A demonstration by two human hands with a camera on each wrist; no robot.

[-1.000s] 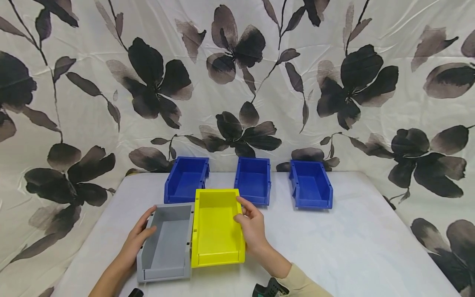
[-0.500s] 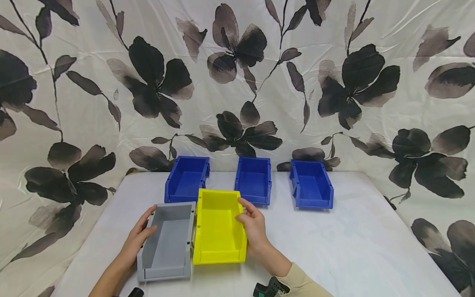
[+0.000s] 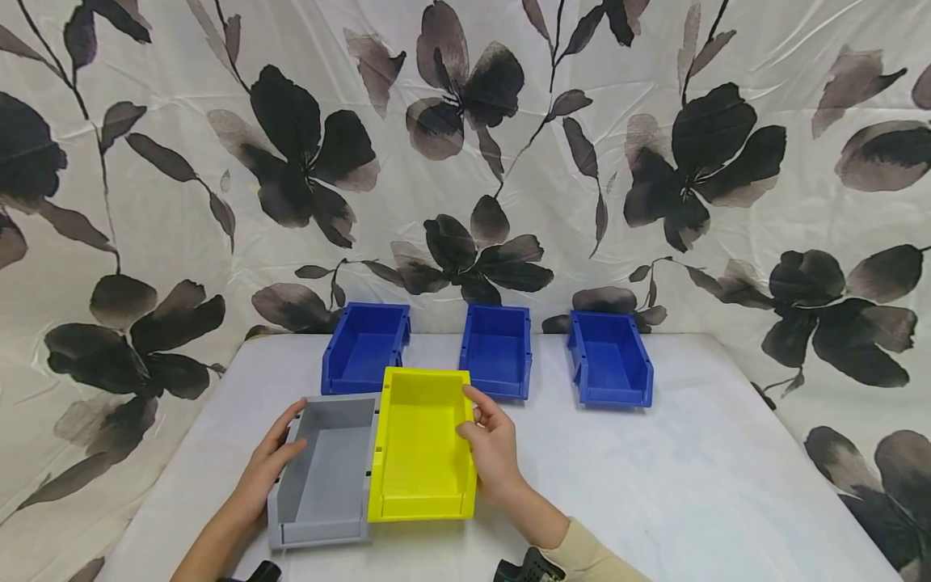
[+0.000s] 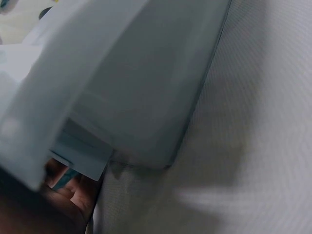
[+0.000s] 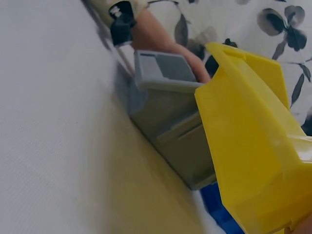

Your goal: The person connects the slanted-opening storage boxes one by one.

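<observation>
A grey open-fronted storage bin [image 3: 330, 465] stands on the white table. My left hand [image 3: 262, 469] grips its left side wall, thumb inside the rim. Beside it on the right is a yellow storage bin [image 3: 424, 444], its right side wall pinched by my right hand [image 3: 496, 444], thumb inside. In the head view, the left rim of the yellow bin meets or overlaps the grey bin's right rim. From the right wrist, the yellow bin [image 5: 248, 136] shows tilted and raised off the table against the grey bin [image 5: 170, 126]. Most of my right hand is outside that view.
Three blue bins stand in a row at the back: a left one [image 3: 366, 349], a middle one [image 3: 496, 353] and a right one [image 3: 609, 360]. A white cloth covers the table [image 3: 655, 493]. Behind it hangs a flower-print curtain [image 3: 567, 186].
The yellow bin shifted slightly right, opening a narrow gap, then came back left against the grey bin's rim with my right hand. My left hand and the grey bin stay nearly still.
</observation>
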